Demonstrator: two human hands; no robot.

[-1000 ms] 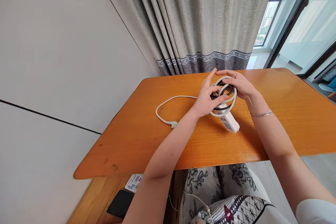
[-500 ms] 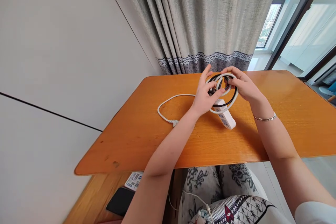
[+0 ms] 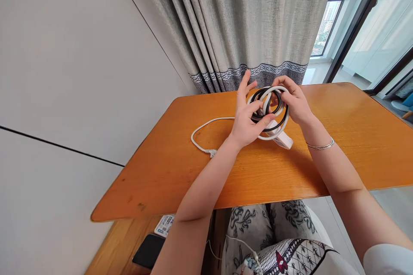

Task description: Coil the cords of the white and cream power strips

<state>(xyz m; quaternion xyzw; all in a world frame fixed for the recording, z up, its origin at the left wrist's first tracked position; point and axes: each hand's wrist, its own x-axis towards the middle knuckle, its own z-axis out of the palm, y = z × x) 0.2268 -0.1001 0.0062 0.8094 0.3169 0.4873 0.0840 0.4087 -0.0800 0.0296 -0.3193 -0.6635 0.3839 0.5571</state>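
Two bare hands gather over a loose coil just right of the frame's middle. The left hand [image 3: 247, 120] pinches the left side of the loops between thumb and forefinger, its other fingers spread upward and apart. The right hand [image 3: 295, 103] closes thumb and fingers on their upper right; how tightly either presses cannot be told. The coil combines a thick, smooth white cord [image 3: 265, 138] and a glossy black cord [image 3: 280, 125], lying in uneven, overlapping rings.

The step in hand looks to be managing these loops. The next move probably calls for one hand to keep the rings together while the other finds a single strand, without tugging the rest.

Just below the coil and partly behind it is a white power strip [image 3: 284, 139], a hard, slim block with squared edges, tilted toward the lower right; whether it rests fully on the table is unclear. Near the centre of the frame, a single white length curves left across the table and ends in a moulded plug [image 3: 211, 153]. The table [image 3: 161, 180] is orange-brown wood with a light sheen, scuffed at lower left. Behind it, a coarse-woven grey curtain [image 3: 258, 21] hangs in folds above a patterned band.
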